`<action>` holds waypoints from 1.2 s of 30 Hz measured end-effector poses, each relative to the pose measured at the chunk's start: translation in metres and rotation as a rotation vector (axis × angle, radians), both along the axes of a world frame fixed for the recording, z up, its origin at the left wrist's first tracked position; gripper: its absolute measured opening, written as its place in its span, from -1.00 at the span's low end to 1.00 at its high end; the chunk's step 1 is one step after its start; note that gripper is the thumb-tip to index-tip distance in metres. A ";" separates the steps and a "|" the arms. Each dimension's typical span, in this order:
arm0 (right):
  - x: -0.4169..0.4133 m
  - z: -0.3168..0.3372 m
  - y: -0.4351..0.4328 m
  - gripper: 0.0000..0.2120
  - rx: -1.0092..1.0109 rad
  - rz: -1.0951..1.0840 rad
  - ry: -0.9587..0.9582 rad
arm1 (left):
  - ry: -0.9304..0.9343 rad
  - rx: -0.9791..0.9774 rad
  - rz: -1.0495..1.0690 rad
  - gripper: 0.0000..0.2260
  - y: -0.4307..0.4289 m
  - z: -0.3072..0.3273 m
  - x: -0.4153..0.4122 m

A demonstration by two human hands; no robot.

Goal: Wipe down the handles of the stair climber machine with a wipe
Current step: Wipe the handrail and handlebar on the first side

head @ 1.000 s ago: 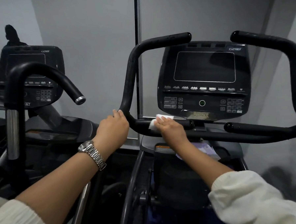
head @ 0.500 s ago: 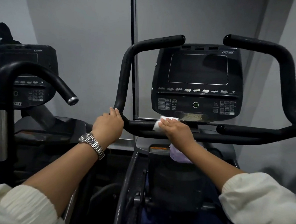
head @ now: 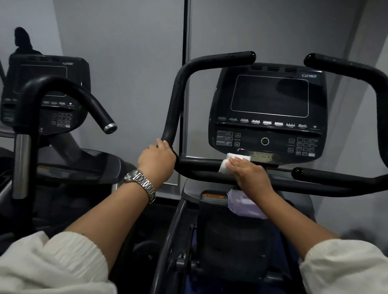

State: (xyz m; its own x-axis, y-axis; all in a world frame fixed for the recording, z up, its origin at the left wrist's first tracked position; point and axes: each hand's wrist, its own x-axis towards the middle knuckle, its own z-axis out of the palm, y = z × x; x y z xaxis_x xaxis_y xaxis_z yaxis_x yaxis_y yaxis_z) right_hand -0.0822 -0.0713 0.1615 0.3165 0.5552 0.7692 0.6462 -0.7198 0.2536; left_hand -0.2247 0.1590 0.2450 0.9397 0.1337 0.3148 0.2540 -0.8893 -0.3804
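Wipe [head: 226,166], white and folded, is pinned flat on the black crossbar [head: 200,165] just beneath the console [head: 270,111], with its left and upper edges showing beyond the fingertips. It is covered by the fingers [head: 237,164] of the right hand [head: 249,175], which are held straight and pressed together, laid across the bar rather than curled round it. This flat pose is judged to be chosen so that broad, even pressure is put on the top of the bar as the wipe is slid along. The palm is turned down, the wrist is nearly level, and the forearm is stretched forward from a pushed-up white sleeve [head: 352,271]. The left handle [head: 175,103] is gripped at its lower bend, near where it meets the crossbar, by the left hand [head: 156,160]. Its fingers [head: 164,144] are curled round the tube, with the back of the hand turned to the camera. This hold is judged to be taken for balance and reach, not for cleaning, since no cloth is seen under it. A metal watch [head: 141,183] is worn on that wrist. The right handle [head: 387,114] and the short inner grip [head: 325,175] are untouched by either hand. A pale purple packet [head: 243,203] is lodged below the right wrist; what it holds cannot be told.
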 end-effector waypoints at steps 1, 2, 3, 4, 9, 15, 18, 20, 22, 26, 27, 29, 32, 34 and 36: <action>0.001 0.000 0.009 -0.50 -0.010 0.009 0.017 | -0.009 0.001 -0.001 -0.50 -0.001 0.000 0.001; 0.002 0.000 0.021 -0.50 -0.023 0.022 0.037 | -0.018 0.003 -0.002 -0.50 -0.001 0.000 0.001; 0.003 -0.001 0.034 -0.49 -0.039 0.036 0.057 | -0.023 0.004 -0.002 -0.51 0.000 0.000 0.002; 0.003 -0.001 0.047 -0.48 -0.056 0.047 0.073 | -0.023 0.004 -0.001 -0.51 0.000 -0.001 0.002; 0.001 -0.001 0.070 -0.44 -0.142 0.056 0.109 | -0.030 -0.024 -0.006 -0.49 0.001 -0.001 0.002; -0.002 0.006 0.010 -0.50 -0.082 0.063 0.037 | -0.022 -0.029 -0.013 -0.50 0.001 0.001 0.000; -0.005 0.011 -0.011 -0.52 -0.052 0.048 0.006 | -0.024 -0.042 -0.014 -0.50 0.001 0.002 -0.002; -0.006 0.010 -0.019 -0.55 -0.014 0.052 0.002 | -0.028 -0.052 -0.019 -0.50 0.001 0.003 -0.003; -0.004 0.008 -0.022 -0.55 0.017 0.042 -0.012 | -0.036 -0.057 -0.029 -0.51 0.001 0.003 -0.004; 0.003 0.007 -0.005 -0.57 -0.011 0.046 -0.054 | -0.038 -0.068 -0.029 -0.51 0.001 0.003 -0.003; 0.005 0.008 0.003 -0.57 -0.025 0.060 -0.051 | -0.033 -0.074 -0.028 -0.51 0.001 0.003 -0.002; 0.007 0.011 0.023 -0.58 -0.052 0.093 -0.020 | -0.019 -0.092 -0.029 -0.50 0.002 0.004 0.000; 0.007 0.017 0.056 -0.64 -0.117 0.106 0.069 | 0.014 -0.154 -0.038 -0.50 0.006 0.006 0.007; 0.008 0.024 0.071 -0.75 -0.132 0.066 0.179 | 0.040 -0.231 -0.040 -0.48 0.010 0.008 0.013; 0.010 0.035 0.076 -0.83 -0.016 0.066 0.393 | 0.067 -0.321 -0.042 -0.44 0.013 0.011 0.019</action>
State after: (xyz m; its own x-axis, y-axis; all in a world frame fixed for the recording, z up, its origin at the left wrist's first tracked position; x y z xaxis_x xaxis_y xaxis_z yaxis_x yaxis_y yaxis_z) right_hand -0.0719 0.0051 0.1967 0.5488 0.5949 0.5874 0.7407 -0.6717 -0.0117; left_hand -0.2058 0.1724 0.2562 0.9636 0.1770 0.2004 0.1986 -0.9756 -0.0933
